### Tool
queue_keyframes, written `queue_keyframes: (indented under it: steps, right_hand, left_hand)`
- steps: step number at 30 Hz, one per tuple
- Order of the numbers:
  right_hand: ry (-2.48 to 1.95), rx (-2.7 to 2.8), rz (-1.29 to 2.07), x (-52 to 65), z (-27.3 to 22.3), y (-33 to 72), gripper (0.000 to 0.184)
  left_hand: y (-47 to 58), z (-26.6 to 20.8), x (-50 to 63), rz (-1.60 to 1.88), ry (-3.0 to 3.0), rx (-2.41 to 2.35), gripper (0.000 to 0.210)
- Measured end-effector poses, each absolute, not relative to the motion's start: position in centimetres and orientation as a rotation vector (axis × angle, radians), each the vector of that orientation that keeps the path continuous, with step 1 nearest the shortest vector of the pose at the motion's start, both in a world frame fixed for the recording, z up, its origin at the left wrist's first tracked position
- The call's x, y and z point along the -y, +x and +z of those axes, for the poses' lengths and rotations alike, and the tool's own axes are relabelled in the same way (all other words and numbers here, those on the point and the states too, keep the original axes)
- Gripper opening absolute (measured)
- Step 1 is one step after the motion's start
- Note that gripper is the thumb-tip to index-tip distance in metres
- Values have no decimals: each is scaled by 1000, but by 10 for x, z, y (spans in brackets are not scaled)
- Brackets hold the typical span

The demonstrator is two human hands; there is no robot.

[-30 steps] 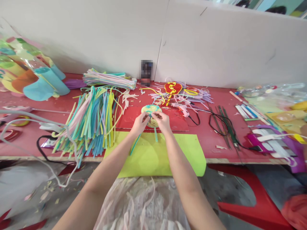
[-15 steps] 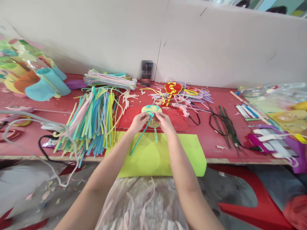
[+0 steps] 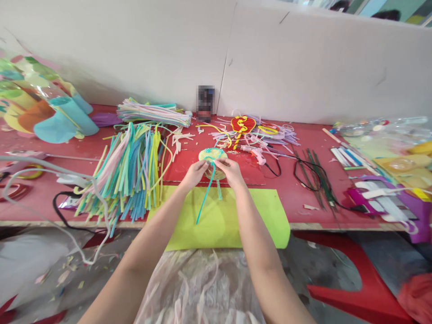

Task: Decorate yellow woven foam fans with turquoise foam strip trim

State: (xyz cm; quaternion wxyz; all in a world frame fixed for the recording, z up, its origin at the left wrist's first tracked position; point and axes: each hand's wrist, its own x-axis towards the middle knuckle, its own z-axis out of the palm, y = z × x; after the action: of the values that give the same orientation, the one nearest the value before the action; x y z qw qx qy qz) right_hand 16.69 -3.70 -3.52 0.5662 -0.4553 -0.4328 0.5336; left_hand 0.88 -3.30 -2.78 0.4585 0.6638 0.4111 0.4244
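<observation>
My left hand [image 3: 197,173] and my right hand [image 3: 230,171] meet over the red board, fingertips close together. Both pinch a teal pipe cleaner [image 3: 206,195], whose free end hangs down toward the front. Just behind the fingers lies a round, pale yellow piece [image 3: 204,155] with teal twists along its edge. A teal stem [image 3: 219,191] sticks out from it below the right hand. Under these are a red board [image 3: 177,168] and a yellow-green sheet [image 3: 249,216] that hangs over the table edge. My fingers hide the exact spot where the pipe cleaner bends.
Bundles of pastel pipe cleaners [image 3: 135,180] lie at left. A pink glue gun [image 3: 256,154] rests behind right, near a red-and-yellow pipe-cleaner piece [image 3: 243,125]. Its black cord [image 3: 308,177] runs to a power strip [image 3: 374,198]. A white cable [image 3: 101,202] loops at front left.
The teal pipe cleaner's free end has swung to the right and hangs more steeply. Both hands stay close together at the round piece, with the fingers slightly shifted.
</observation>
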Motion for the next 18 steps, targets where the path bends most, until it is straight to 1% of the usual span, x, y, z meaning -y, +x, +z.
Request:
queue_keyframes:
  steps: [3,10,18]
  right_hand:
    - [-1085,1053,1231,38,-34,167,30]
    - [-1175,1192,1173,45,-22,169,33]
    - [-1217,1238,1153,45,-21,170,37]
  left_hand:
    - [8,-25,35,1043,1633,-1017,31]
    - [8,-22,36,1043,1706,-1013,19]
    - [5,-25,33,1037,1780,-1051,19]
